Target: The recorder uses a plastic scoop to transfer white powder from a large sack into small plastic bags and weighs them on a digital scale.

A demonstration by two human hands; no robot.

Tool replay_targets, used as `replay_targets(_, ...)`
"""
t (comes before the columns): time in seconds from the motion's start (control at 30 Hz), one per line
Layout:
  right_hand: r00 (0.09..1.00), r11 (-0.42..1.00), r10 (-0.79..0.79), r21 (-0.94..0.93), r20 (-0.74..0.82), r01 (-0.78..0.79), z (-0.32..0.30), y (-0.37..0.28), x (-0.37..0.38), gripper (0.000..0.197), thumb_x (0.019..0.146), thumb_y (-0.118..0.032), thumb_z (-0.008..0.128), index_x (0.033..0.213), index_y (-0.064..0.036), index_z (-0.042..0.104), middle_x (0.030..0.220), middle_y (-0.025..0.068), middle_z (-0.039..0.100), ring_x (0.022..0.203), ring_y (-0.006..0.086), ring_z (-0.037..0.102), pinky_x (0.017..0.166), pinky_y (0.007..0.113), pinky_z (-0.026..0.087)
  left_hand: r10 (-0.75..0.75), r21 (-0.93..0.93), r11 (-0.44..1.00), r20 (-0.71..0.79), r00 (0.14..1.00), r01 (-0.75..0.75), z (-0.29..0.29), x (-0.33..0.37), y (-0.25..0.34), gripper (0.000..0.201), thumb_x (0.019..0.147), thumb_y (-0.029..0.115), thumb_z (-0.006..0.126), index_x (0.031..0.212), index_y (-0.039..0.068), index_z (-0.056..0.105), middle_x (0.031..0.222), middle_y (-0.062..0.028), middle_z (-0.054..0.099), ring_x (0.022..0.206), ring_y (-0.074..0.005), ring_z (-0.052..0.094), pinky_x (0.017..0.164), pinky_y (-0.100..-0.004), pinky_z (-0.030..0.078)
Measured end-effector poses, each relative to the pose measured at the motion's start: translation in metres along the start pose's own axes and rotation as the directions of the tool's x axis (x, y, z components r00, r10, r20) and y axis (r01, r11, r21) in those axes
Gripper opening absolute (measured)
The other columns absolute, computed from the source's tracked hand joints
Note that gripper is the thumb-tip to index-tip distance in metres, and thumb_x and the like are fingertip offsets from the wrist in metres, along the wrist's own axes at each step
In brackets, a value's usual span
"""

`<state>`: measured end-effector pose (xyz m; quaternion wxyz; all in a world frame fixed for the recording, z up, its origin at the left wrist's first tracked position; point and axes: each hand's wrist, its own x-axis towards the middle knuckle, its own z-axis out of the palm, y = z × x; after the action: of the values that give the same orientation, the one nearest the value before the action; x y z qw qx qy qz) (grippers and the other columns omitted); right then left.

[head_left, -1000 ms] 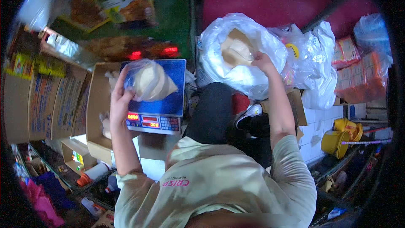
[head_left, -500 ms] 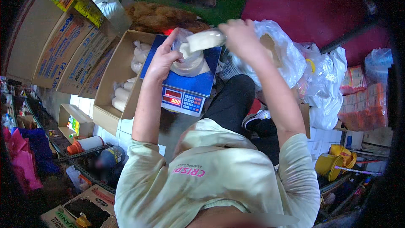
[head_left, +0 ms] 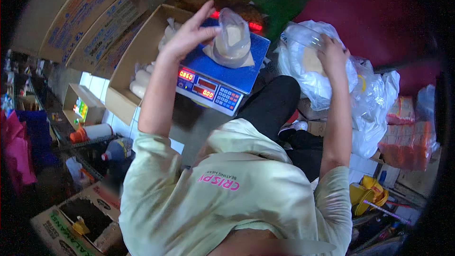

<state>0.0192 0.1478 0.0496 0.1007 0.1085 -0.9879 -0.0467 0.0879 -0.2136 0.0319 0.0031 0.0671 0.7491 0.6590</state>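
A clear plastic bag (head_left: 235, 42) with pale powder inside stands on the blue pan of a digital scale (head_left: 196, 61), its mouth upward. My left hand (head_left: 192, 35) is just left of the bag, fingers apart and holding nothing; whether the thumb touches the plastic I cannot tell. Over on the right, my right hand (head_left: 333, 54) grips a clear scoop (head_left: 303, 35) at the mouth of a large white plastic sack (head_left: 316, 92). More pale powder (head_left: 312, 61) shows inside that sack. My fingers partly hide the scoop's near end.
Left of the scale, an open cardboard box (head_left: 124, 97) holds filled clear bags (head_left: 141, 83). Tall cartons (head_left: 71, 23) lean behind it. Beyond the white sack lie more clear bags (head_left: 367, 109) and orange packs (head_left: 405, 144). My knee (head_left: 279, 95) is between scale and sack.
My right hand has carried the scoop from above the small bag rightward to the sack. The left hand has let go of the bag and opened. The scale's displays now show a reading.
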Motion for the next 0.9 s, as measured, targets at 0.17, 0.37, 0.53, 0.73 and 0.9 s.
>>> replay_targets(0.17,0.952,0.958,0.212,0.143,0.222,-0.246,0.057,0.076,-0.035,0.057,0.067,-0.019,0.063,0.122,-0.0182,0.048,0.109,0.0067,0.055,0.101,0.0244,0.053,0.087,0.052,0.031,-0.123,-0.026,0.992,-0.12,0.985,0.121,-0.02,-0.001,0.019,0.068,0.077,0.025,0.062,0.135,0.007,0.03,0.133,-0.0099,0.037,0.091,-0.0152,0.054,0.075,-0.0271,0.043)
replay_targets(0.37,0.904,0.903,0.296,0.219,0.307,-0.37,0.092,0.103,-0.052,0.057,0.067,-0.021,0.062,0.121,-0.0147,0.048,0.107,0.0077,0.056,0.102,0.0246,0.053,0.085,0.048,0.031,-0.093,-0.029,0.996,-0.176,0.98,0.089,-0.012,0.0,0.017,0.064,0.078,0.027,0.06,0.133,0.009,0.033,0.13,-0.0082,0.042,0.105,-0.0151,0.048,0.082,-0.0264,0.04)
replay_targets(0.53,0.902,0.914,0.316,0.159,0.295,-0.372,0.114,0.11,-0.028,0.058,0.069,-0.022,0.06,0.125,-0.0179,0.045,0.108,0.0059,0.056,0.1,0.024,0.054,0.084,0.048,0.034,-0.129,0.132,0.982,-0.042,0.991,0.133,-0.003,0.011,0.01,0.06,0.077,0.031,0.059,0.129,0.007,0.04,0.131,-0.0068,0.042,0.112,-0.0159,0.043,0.092,-0.0282,0.034)
replay_targets(0.73,0.89,0.948,0.297,0.005,0.347,-0.318,0.178,0.127,0.001,0.046,0.073,-0.017,0.055,0.118,-0.0148,0.049,0.114,0.0102,0.055,0.106,0.0281,0.052,0.086,0.053,0.037,-0.166,0.088,0.981,-0.091,0.982,0.174,0.021,0.019,0.006,0.052,0.078,0.019,0.059,0.124,0.001,0.045,0.13,-0.0127,0.042,0.122,-0.0223,0.036,0.101,-0.0317,0.026)
replay_targets(0.9,0.826,0.921,0.321,0.049,0.462,-0.386,0.202,0.124,0.031,0.031,0.077,-0.015,0.048,0.107,-0.0106,0.056,0.112,0.0131,0.056,0.104,0.0287,0.054,0.085,0.052,0.039,-0.148,0.094,0.98,-0.245,0.958,0.175,0.029,0.006,0.015,0.05,0.079,0.014,0.055,0.125,-0.001,0.043,0.122,-0.0124,0.048,0.105,-0.0163,0.049,0.092,-0.0279,0.036)
